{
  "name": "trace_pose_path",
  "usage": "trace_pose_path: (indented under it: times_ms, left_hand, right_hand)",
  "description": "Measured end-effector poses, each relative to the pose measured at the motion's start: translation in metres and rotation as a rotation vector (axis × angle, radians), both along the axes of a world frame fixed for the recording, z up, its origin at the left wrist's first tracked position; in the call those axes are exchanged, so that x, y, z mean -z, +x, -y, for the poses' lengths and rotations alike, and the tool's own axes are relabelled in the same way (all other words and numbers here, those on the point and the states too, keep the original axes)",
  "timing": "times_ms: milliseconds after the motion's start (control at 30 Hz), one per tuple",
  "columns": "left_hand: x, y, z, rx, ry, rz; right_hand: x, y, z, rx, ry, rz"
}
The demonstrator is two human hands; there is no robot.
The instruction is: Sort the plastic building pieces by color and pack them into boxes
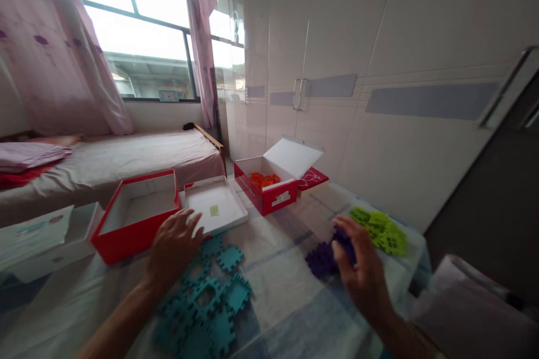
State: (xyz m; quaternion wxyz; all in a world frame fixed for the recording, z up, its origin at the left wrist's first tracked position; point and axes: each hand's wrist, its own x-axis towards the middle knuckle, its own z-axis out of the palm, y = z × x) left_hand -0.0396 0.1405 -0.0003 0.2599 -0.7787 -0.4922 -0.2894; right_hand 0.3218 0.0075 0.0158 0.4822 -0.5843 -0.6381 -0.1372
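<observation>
My left hand (177, 244) hovers with its fingers loosely apart, holding nothing, beside a white box lid and over the edge of a spread of teal notched interlocking pieces (206, 297). On the right, my right hand (362, 263) curls its thumb and fingers around part of a small heap of purple interlocking pieces (322, 261). Its palm hides some of them. Just behind that hand lies a pile of lime-green interlocking pieces (381, 230).
An open red box (280, 202) with orange pieces (264, 180) stands at the table's back. Left of it are the shallow white lid (236, 210), a red box with a white inside (126, 238), and a white box (50, 263). A cabinet (328, 134) rises behind the checked tablecloth (282, 291).
</observation>
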Motion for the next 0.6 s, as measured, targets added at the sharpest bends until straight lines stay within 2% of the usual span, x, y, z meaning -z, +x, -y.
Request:
trace_pose_path:
  times_ms: [67,133,200,233,300,367,433,600]
  left_hand:
    - [0.002,-0.030,0.006,-0.060,0.039,-0.007]
    - [0.004,-0.058,0.011,-0.154,0.054,-0.023]
    - [0.004,-0.077,0.015,-0.236,0.017,-0.049]
    - [0.004,-0.084,0.018,-0.258,-0.009,-0.056]
    - [0.001,-0.089,0.023,-0.291,-0.051,-0.036]
    - [-0.003,-0.091,0.027,-0.322,-0.052,0.026]
    - [-0.007,-0.093,0.028,-0.343,-0.035,0.075]
    - [-0.003,-0.120,0.007,-0.292,-0.072,0.014]
  right_hand:
    - [-0.009,0.050,-0.003,0.178,0.053,-0.002]
    - [-0.006,0.097,-0.008,0.343,-0.004,0.000]
    - [0.005,0.127,-0.012,0.410,-0.107,-0.013]
    - [0.012,0.133,-0.013,0.400,-0.152,-0.012]
    - [0.024,0.131,-0.014,0.308,-0.213,0.002]
    - [0.033,0.115,-0.014,0.177,-0.269,0.023]
    - [0.039,0.099,-0.015,0.105,-0.322,0.037]
    - [0.054,0.080,-0.025,0.190,-0.420,0.083]
